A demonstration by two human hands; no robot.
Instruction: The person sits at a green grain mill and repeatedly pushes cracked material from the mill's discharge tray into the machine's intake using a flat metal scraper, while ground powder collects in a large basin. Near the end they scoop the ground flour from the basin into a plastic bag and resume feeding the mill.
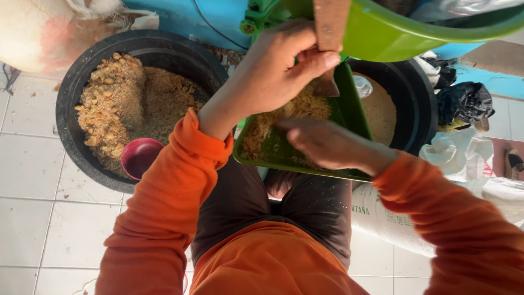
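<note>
Left hand point(273, 74) closed around a brown wooden handle point(329, 24) at 12 o'clock, right hand point(327, 145) fingers loosely extended, holding nothing, touching crumbly yellow meal point(289, 112) in a green tray point(349, 117) at centre, 1 black tub point(164, 57) of meal at 10 o'clock, red cup point(139, 157) inside it.
</note>
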